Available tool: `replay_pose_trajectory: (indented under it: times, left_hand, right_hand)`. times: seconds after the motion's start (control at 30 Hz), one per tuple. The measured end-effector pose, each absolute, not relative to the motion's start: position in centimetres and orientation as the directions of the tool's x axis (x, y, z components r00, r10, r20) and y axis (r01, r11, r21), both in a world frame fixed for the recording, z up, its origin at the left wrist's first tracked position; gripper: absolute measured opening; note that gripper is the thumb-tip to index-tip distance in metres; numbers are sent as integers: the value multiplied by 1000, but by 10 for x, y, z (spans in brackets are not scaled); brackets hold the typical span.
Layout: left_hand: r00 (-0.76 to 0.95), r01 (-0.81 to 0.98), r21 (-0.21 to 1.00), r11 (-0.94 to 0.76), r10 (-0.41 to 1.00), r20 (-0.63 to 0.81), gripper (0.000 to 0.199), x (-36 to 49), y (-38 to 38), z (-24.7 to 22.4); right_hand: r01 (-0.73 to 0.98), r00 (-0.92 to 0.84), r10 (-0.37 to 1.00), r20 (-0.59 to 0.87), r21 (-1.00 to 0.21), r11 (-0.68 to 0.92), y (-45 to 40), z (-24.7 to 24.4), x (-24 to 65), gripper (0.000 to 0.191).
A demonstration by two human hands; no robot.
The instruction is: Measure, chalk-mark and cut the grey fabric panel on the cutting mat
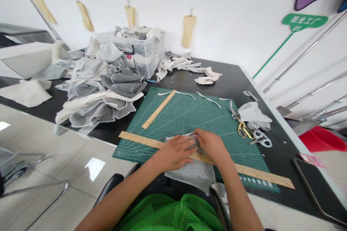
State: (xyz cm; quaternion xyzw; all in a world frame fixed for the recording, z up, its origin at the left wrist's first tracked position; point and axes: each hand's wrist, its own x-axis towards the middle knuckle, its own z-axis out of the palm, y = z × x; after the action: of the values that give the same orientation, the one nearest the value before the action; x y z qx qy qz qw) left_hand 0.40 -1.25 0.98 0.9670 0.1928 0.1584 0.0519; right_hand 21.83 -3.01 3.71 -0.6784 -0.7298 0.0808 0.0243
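Observation:
A grey piece of cloth point(191, 176) lies at the near edge of the green cutting mat point(189, 112), partly hanging over toward my lap. Across it runs a long wooden ruler point(260, 174), with cloth on both sides of the ruler. My left hand point(175, 153) rests on the cloth and ruler, fingers stretched out. Beside it, my right hand point(210, 144) pinches the cloth's far edge between thumb and fingers. The right fingertips are partly hidden. A shorter wooden ruler point(158, 110) lies slanted on the mat, farther off to the left.
Heaped grey and white cloths point(100, 90) cover the left, by a clear plastic bin point(148, 56). Thin cloth strips point(208, 100) lie along the mat's far side. Gold-handled scissors point(245, 130), white-handled scissors point(262, 140) and a phone point(320, 187) are at right.

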Motion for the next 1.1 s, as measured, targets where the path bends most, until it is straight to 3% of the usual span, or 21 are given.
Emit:
replay_pose_trajectory:
  times: [0.1,0.27,0.43,0.57,0.67,0.77,0.93,1.1]
  left_hand:
    - [860,407,214,-888,451,236,41,8,-18,7]
    - [673,629,250,-736,677,299,71,9,-20,-9]
    - [597,716,251,-652,758,264,91,8,-13,-18]
    - [592,725,246,-643,765,256,109,6,-6,-20]
    - [591,720,248,-648,760,271,109,5,-4,-21]
    - [588,719,245,-650,758,285,106,5,-2,-20]
    - [572,731,241,-638,766,293,81,4,2,-15]
    - [555,740,237,-630,770,313,79,4,2,-14]
  right_hand:
    - [988,-61,995,-73,-149,50,-30,35,218,28]
    - [981,-79,994,-81,-185,63,-33,40,217,41]
    - [954,-125,981,-147,-288,78,-42,46,227,74]
    - [945,-98,967,-235,-326,17,-49,44,236,83]
    - [948,-101,965,-242,-318,19,-51,44,237,77]
    - [960,-115,976,-185,-275,61,-50,46,234,57]
    - [973,-165,979,-117,-184,141,-45,47,226,30]
    - [992,-93,995,-37,-91,89,-33,35,226,40]
